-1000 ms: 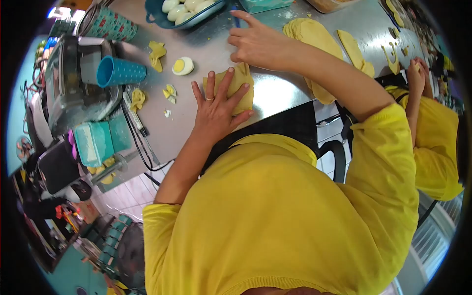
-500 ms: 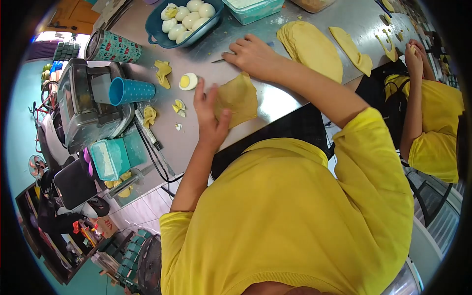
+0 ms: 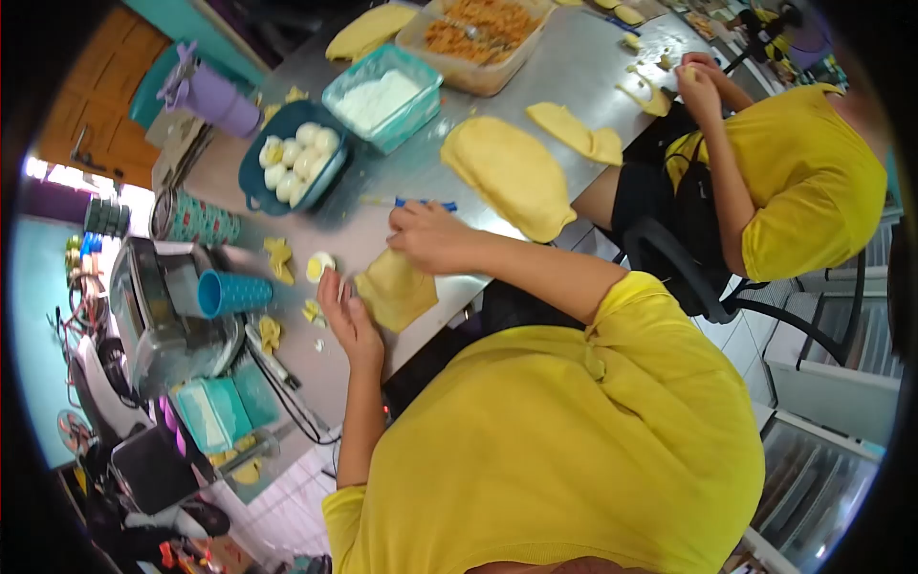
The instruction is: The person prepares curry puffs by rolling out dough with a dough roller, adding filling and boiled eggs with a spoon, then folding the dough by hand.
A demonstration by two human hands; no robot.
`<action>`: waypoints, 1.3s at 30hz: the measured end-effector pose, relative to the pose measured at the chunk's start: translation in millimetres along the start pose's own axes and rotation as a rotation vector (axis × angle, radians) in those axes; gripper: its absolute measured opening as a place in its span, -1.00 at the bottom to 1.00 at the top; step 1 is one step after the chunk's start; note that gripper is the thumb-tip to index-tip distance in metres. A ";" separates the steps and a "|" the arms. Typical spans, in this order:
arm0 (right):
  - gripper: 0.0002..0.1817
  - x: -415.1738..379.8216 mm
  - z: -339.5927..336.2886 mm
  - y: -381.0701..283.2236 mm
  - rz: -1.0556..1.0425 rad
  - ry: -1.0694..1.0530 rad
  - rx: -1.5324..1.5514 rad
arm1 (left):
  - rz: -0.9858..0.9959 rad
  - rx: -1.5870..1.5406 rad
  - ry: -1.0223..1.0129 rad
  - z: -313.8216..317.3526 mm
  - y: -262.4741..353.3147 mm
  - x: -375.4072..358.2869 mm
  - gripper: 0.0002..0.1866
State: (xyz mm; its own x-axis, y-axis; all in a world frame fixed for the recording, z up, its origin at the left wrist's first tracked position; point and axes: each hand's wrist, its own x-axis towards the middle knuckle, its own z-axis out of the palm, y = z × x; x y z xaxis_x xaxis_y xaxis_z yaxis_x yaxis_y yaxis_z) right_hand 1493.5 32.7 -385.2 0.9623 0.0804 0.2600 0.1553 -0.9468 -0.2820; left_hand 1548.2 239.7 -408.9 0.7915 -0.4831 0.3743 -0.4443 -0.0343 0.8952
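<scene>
A thin square dough sheet [image 3: 397,295] lies on the metal table near its front edge. My left hand [image 3: 351,323] is beside the sheet's left edge with its fingers apart, holding nothing, close to a halved boiled egg [image 3: 320,266]. At the sheet's upper corner, the curled fingers of my right hand [image 3: 428,235] pinch the dough. Just beyond that hand lies a knife with a blue handle [image 3: 427,204]. Small egg pieces [image 3: 314,313] and dough scraps [image 3: 278,260] are to the left.
A blue bowl of peeled eggs [image 3: 335,179], a teal tub of flour [image 3: 421,124] and a tub of orange filling [image 3: 516,67] stand farther back. Larger dough sheets [image 3: 507,172] lie right. A blue cup [image 3: 236,293] stands left. A co-worker [image 3: 794,182] sits at the right.
The view has shifted, showing more of the table's far side. My right hand has left the knife and come to the dough sheet's upper corner. My left hand remains near the sheet's left edge.
</scene>
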 end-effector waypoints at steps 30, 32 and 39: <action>-0.72 -59.5 -86.6 163.3 0.747 1.025 2.059 | 0.164 0.878 -0.304 47.3 51.1 -16.4 -0.67; -0.70 -68.3 -107.2 205.3 0.910 1.184 1.787 | 0.144 0.881 -0.283 48.1 49.0 -16.1 -0.68; -0.49 -72.6 -132.1 355.4 1.051 1.285 1.598 | 0.142 0.934 -0.222 52.4 48.3 -14.1 -0.68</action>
State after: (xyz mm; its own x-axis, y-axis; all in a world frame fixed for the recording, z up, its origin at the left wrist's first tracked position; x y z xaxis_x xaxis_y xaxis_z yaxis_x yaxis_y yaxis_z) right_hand 1449.3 -350.8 -382.4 0.3070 -0.8860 -0.3476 0.4815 0.4596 -0.7462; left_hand 1493.6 199.0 -383.6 0.6502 -0.6871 0.3242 -0.7596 -0.5977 0.2566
